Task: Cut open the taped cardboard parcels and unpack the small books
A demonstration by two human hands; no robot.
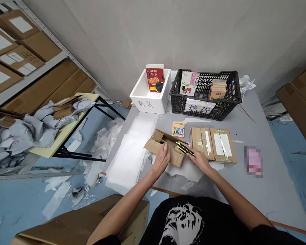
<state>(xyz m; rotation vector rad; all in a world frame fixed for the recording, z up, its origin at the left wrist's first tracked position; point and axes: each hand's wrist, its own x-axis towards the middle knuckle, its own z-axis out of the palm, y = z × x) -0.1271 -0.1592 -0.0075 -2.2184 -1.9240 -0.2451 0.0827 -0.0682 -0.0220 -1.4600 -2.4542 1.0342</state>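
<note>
**Holding a yellow-and-black utility knife [185, 149] against an opened cardboard mailer [163, 146]**

From my remote feed, the mailer sits on the grey worktable [255, 190] just in front of the chest, its flaps torn up and folded back. My left hand [161, 160] is closed around the near flap, fingers curled over the edge. My right hand [200, 160] is closed on the knife, which angles left across the mailer's far side. I see my forearms converging from both sides above a black printed T-shirt [183, 221].

Just right of the mailer lie taped brown parcels [213, 144], and a small picture book [178, 129] lies flat beyond it. White foam sheets [129, 153] are stacked to the left. Farther out, a black plastic crate [205, 95] holds picture books and a stack of small books, while a white foam box [150, 97] holds a red book [155, 79]. Labelled cartons [28, 58] fill the shelves at far left.
</note>
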